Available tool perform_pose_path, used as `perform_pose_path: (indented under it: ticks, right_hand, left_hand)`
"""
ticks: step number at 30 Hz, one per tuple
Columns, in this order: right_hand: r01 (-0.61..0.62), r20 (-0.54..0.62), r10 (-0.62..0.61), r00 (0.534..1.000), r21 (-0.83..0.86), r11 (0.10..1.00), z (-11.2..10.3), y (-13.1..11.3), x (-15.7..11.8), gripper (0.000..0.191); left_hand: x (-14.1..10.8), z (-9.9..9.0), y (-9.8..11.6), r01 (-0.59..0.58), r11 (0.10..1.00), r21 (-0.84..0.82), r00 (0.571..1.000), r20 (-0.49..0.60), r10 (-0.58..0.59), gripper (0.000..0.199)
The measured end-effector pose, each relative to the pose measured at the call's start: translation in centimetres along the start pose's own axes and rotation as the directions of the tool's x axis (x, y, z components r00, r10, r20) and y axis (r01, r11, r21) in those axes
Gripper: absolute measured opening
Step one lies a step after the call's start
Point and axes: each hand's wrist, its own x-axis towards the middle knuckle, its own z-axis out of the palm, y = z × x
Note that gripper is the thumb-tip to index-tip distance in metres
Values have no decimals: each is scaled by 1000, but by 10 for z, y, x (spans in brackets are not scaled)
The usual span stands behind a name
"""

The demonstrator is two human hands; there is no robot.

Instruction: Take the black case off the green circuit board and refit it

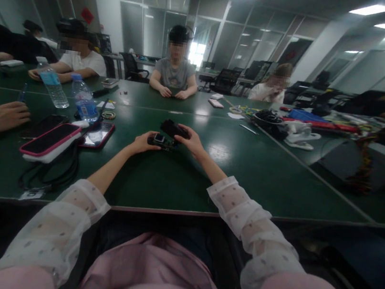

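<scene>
Above the green table, my left hand (144, 143) is closed around a small black device (162, 142) with a pale, shiny square on it. Its exact kind is too small to make out. My right hand (192, 141) grips a black oblong piece (172, 128), tilted just above the device. The two black parts are close together; whether they touch is hard to tell. Some of my fingertips are hidden behind the parts.
To my left lie a pink-edged phone (50, 138), another phone (97, 135), dark cables (54, 172) and two water bottles (85, 102). Another person's hand (10, 116) rests at far left. A person (175, 67) sits opposite. Cables and tools (271, 122) lie back right.
</scene>
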Motion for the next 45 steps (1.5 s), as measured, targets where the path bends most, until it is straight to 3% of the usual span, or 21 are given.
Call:
perform_pose_path:
  ticks: [6,10,16,19,22,24,27,30,34,36,41,45]
  right_hand:
    - [44,-169,-86,982,-236,971,-8,14,4,61]
    - [23,-217,-140,966,-465,885,-9,24,2,54]
    - [-111,-234,-55,971,-640,760,-8,31,-5,52]
    - [-91,-270,-154,950,-715,693,-4,19,-8,52]
    - [95,-129,-266,955,-720,688,5,-2,-11,36]
    - [223,40,-265,964,-665,712,14,-14,-14,30]
    - [310,213,-226,950,-598,739,28,-22,-22,30]
    - [360,280,-236,931,-584,727,35,-21,-27,34]
    - [379,307,-237,922,-583,719,35,-17,-27,37]
    - [353,270,-233,934,-610,710,32,-16,-24,35]
    - [147,-17,-252,968,-774,616,15,-5,-16,36]
    - [52,-51,-166,985,-827,560,1,9,-15,44]
  left_hand:
    - [-7,-4,14,14,1000,-13,1000,10,-14,71]
    - [-6,-4,12,9,999,-39,1000,17,-8,74]
    - [-3,-5,5,-15,996,-93,998,56,20,77]
    - [1,-9,-2,-86,992,-94,993,76,94,80]
    - [6,-12,-10,-103,992,-66,994,16,104,79]
    - [9,-12,-15,-59,994,-94,997,-51,55,74]
    - [13,-8,-22,-6,980,-201,991,-132,-21,66]
    - [13,-1,-22,-3,951,-309,987,-152,-46,64]
    - [13,7,-17,-26,905,-424,999,-41,10,61]
    - [13,10,-15,-36,910,-413,999,-21,30,59]
    - [13,12,-18,-7,941,-338,998,-55,-12,63]
    - [12,10,-20,-45,946,-322,999,-35,36,61]
